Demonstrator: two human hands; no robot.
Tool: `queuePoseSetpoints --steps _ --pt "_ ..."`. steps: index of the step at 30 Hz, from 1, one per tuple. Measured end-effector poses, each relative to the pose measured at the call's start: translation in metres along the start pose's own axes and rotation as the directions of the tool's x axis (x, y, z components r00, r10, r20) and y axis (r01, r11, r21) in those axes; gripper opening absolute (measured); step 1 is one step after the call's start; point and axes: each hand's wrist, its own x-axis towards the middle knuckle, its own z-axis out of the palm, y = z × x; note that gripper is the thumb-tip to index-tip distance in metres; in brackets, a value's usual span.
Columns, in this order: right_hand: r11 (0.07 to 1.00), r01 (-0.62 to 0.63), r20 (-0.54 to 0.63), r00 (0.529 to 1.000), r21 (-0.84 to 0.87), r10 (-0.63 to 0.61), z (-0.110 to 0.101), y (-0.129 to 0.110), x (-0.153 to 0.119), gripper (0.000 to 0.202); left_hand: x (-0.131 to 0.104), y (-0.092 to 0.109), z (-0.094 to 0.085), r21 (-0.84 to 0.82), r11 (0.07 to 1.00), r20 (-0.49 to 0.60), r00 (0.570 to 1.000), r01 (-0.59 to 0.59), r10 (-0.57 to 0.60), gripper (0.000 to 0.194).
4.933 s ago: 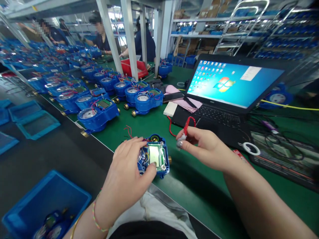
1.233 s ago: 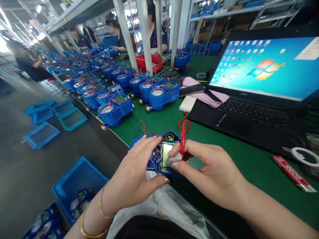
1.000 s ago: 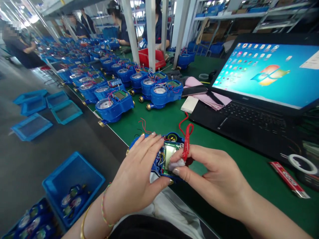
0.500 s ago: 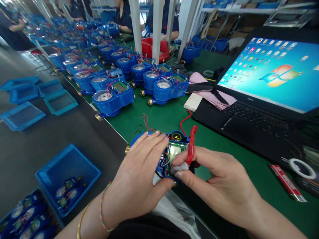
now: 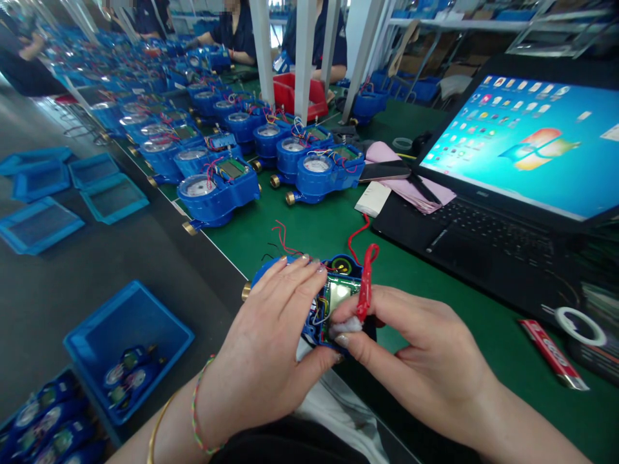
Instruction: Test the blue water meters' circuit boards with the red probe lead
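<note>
Left hand (image 5: pixel 271 328): while its fingers lie close together over the open blue-cased meter (image 5: pixel 356 268), its thumb stands apart near the close edge.
Right hand (image 5: pixel 420 351): thumb and forefinger pinch a soft-looking whitish lump with a glossy red cord (image 5: pixel 352 324) against the meter's rectangular display.
Smooth green tabletop (image 5: pixel 309 227): bears the meter by its near edge; bare surface reaches toward the black laptop (image 5: pixel 476 212).

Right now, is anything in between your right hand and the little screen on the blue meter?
Just the grey lump pinched in the right hand, over the near part of the screen. Nothing else visible is in the way; the left hand lies beside it.
</note>
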Motion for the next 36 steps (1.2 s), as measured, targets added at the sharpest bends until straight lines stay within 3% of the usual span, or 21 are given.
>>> queuePoseSetpoints --steps 13,21,36 --pt "0.979 0.14 -0.066 0.986 -0.15 -0.151 0.013 0.001 -0.008 0.007 0.002 0.002 -0.002 0.026 1.0 0.008 1.0 0.015 -0.016 0.057" --pt "0.95 0.182 -0.141 0.965 -0.255 -0.223 0.019 0.001 -0.008 0.011 0.004 -0.002 -0.003 0.139 0.989 -0.059 0.996 -0.057 0.066 0.06" --pt "0.942 0.21 -0.202 0.943 -0.26 -0.266 0.025 0.007 -0.001 0.017 0.003 -0.017 0.005 0.324 0.931 -0.118 0.97 -0.165 0.213 0.067"
